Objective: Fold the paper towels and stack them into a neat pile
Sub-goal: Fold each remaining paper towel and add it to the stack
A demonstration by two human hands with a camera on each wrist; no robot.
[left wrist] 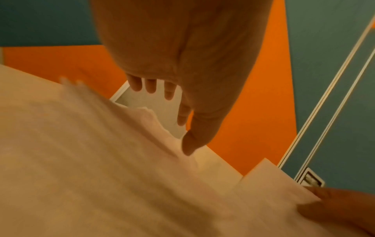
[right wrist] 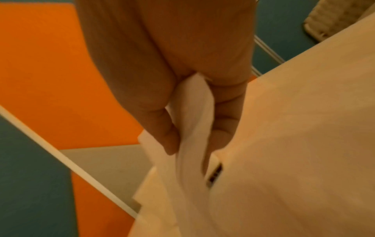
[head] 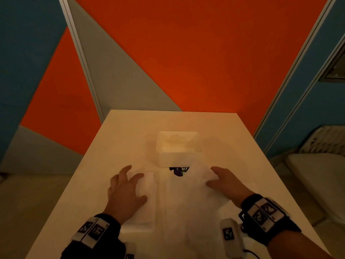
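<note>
a pale table bears a white box, folded towels and an open sheet.

dark printed label (unreadable) mostly under the paper towel

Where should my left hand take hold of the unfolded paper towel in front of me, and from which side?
Probably the far left corner of the unfolded paper towel, coming in from the left. The right hand already pinches its far right corner, so a matching pinch would keep that edge level for folding. The left hand lies spread on the folded towel just beside it.
</note>
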